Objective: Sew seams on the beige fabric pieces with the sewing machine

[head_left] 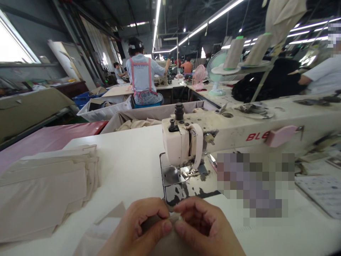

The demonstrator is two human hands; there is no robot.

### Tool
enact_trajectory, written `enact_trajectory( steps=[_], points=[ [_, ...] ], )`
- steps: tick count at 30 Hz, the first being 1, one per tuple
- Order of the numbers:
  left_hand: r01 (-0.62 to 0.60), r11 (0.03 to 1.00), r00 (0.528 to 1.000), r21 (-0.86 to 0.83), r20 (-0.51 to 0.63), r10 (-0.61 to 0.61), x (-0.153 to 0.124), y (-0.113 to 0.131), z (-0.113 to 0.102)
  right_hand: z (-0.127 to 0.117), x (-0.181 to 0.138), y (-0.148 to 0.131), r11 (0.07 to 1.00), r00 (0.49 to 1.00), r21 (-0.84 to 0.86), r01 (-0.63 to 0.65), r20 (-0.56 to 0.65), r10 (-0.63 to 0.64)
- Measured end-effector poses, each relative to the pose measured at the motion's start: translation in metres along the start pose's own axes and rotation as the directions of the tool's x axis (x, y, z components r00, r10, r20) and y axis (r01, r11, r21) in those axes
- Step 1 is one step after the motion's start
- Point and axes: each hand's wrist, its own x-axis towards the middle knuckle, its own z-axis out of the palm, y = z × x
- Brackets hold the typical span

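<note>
Side by side at the table's front, my left hand and my right hand pinch the edge of a beige fabric piece between thumbs and fingers. Much of the cloth is hidden beneath the hands or falls below the picture. Just beyond the fingertips lies the metal bed of a sewing machine, whose presser foot is apart from the held cloth. A paler piece of fabric lies on the white table by my left wrist.
Stacked beige fabric panels lie at the left. Thread snips rest right of the needle area. Behind the machine stands a cloth-lined bin holding fabric. Thread cones stand above the machine. Another person sits farther back.
</note>
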Motion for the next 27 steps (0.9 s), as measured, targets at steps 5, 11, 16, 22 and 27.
enact_trajectory(
  steps=[5, 11, 16, 22, 27],
  points=[
    [0.049, 0.996, 0.997, -0.071, 0.058, -0.045, 0.001, -0.001, 0.0, -0.006, 0.0, 0.006, 0.994, 1.0, -0.112, 0.008, 0.023, -0.005],
    [0.007, 1.0, 1.0, 0.02, -0.012, -0.007, -0.002, -0.004, 0.005, -0.009, 0.0, 0.005, 0.986, 1.0, -0.169, -0.003, 0.005, 0.004],
    [0.125, 0.992, 0.992, 0.024, -0.006, -0.125, -0.004, -0.006, 0.005, -0.008, 0.003, 0.012, 0.99, 1.0, -0.144, -0.005, 0.006, 0.006],
    [0.195, 0.96, 0.973, -0.199, 0.166, -0.163, 0.02, -0.01, -0.001, -0.022, 0.008, 0.024, 0.891, 0.97, -0.383, 0.245, 0.097, -0.225],
    [0.11, 0.984, 0.97, -0.141, 0.232, -0.075, 0.063, -0.022, 0.008, -0.055, 0.031, 0.013, 0.126, 0.581, -0.662, 0.739, 0.531, -0.618]
  ],
)
